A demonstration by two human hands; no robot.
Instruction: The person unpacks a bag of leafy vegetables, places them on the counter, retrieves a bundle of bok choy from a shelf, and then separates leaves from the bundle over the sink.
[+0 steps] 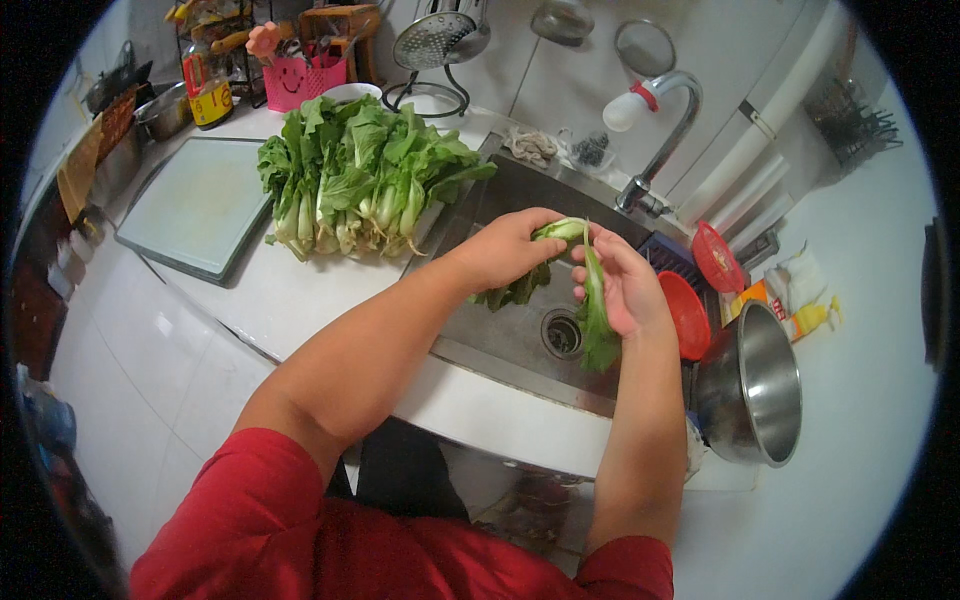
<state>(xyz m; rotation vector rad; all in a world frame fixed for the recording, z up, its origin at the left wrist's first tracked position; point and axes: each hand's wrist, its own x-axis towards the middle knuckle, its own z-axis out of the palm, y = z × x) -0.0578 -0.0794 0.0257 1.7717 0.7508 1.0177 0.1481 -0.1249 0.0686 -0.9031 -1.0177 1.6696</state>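
Observation:
Over the steel sink (487, 330), my left hand (510, 251) grips a leafy green vegetable (561, 229) near its pale stem end. The dark leaves of that plant hang below the hand, partly hidden by it. My right hand (626, 281) holds a single leaf stalk (593, 274), which points down with its green blade (600, 341) near the drain (562, 334). The stalk's upper end meets the stem end of the plant; I cannot tell whether the two are still joined. A heap of the same leafy greens (367, 176) lies on the white counter left of the sink.
A glass-like cutting board (202, 199) lies left of the greens. The chrome faucet (660, 150) rises behind the sink. Red plastic baskets (684, 315) and a steel bowl (750, 390) stand at the right. Behind the greens are a pink utensil basket (289, 81) and a ladle stand (426, 97).

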